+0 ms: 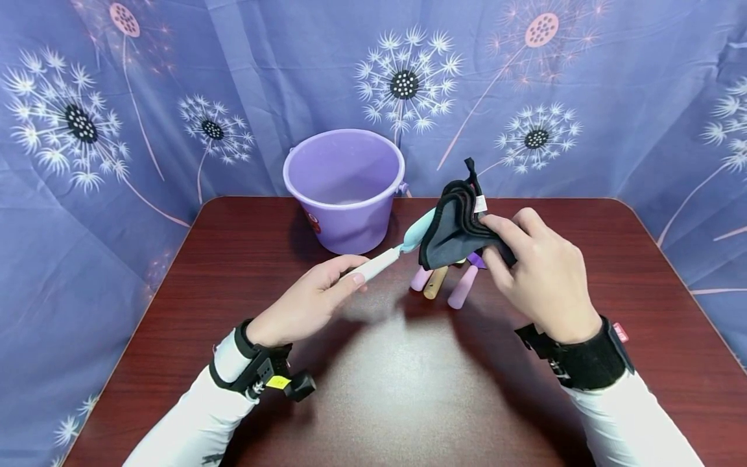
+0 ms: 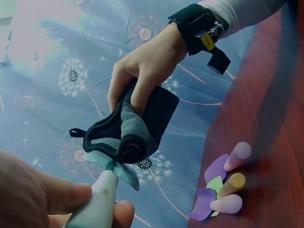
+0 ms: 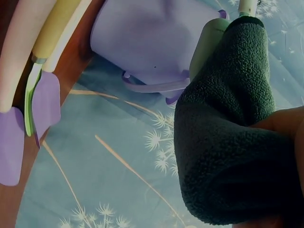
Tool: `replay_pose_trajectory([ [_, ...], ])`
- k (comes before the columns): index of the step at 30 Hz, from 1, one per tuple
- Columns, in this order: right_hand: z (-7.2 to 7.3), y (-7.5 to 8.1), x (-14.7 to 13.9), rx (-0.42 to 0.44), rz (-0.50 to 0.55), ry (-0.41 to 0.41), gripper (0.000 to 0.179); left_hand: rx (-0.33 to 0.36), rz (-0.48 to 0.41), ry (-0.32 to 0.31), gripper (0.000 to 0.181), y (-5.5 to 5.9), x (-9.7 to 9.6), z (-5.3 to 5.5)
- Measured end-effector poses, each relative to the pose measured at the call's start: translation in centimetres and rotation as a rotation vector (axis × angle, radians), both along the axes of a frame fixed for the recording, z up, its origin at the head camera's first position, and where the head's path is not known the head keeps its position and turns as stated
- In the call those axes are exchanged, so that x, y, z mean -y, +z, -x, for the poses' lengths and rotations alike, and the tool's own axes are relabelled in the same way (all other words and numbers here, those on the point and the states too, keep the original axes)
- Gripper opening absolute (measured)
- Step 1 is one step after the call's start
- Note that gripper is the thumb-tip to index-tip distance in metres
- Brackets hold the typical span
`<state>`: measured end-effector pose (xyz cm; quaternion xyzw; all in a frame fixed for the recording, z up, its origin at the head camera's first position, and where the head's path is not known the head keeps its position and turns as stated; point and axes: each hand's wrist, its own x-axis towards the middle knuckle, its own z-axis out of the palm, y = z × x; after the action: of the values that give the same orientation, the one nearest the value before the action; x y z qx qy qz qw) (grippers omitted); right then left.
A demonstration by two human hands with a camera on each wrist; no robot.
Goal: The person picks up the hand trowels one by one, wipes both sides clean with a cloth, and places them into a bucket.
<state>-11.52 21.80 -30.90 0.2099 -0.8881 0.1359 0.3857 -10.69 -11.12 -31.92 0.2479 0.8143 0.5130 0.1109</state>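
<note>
My left hand [image 1: 309, 298] holds a small garden trowel by its white handle [image 1: 379, 263]. The trowel's light blue blade [image 1: 417, 231] points up and right, partly covered by a dark grey cloth [image 1: 452, 230]. This cloth has black edging, a hanging loop and a white label. Fingers and thumb of my right hand [image 1: 543, 279] pinch the cloth, which is folded against the blade. In the left wrist view the blade [image 2: 124, 176] meets the cloth's lower edge. Seen from the right wrist, fleecy cloth [image 3: 223, 142] hides much of the trowel.
Behind the hands stands a purple bucket [image 1: 344, 224]. Beneath the cloth lie two pink-handled tools [image 1: 463, 288] with purple blades and one wooden-handled tool [image 2: 232, 184] with a green blade. A blue dandelion-print curtain [image 1: 262, 78] hangs behind the dark red table [image 1: 233, 259].
</note>
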Motion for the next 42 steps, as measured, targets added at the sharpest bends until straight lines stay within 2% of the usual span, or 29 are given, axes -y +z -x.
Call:
replay_pose_trajectory([
  [8,-0.1,0.0,0.0,0.062,0.080,-0.022,0.035,0.029,-0.040,0.002,0.022,-0.2,0.0,0.1],
  [13,-0.2,0.1,-0.1,0.096,0.093,-0.025,0.034,0.052,-0.061,0.013,0.025,-0.2,-0.1,0.1],
  [19,-0.3,0.1,0.0,0.119,0.090,-0.017,0.035,0.132,-0.122,0.009,0.025,-0.1,-0.2,0.0],
  [24,-0.3,0.0,0.3,0.108,0.066,0.013,0.036,0.173,-0.152,0.008,0.024,0.0,-0.3,-0.1],
  [33,-0.4,-0.3,0.8,0.062,-0.004,0.099,0.035,0.194,-0.155,0.003,0.024,0.0,-0.5,-0.2],
  [42,-0.7,-0.2,1.3,0.055,-0.102,0.162,0.033,0.260,-0.218,-0.010,0.025,-0.1,-0.4,-0.3],
])
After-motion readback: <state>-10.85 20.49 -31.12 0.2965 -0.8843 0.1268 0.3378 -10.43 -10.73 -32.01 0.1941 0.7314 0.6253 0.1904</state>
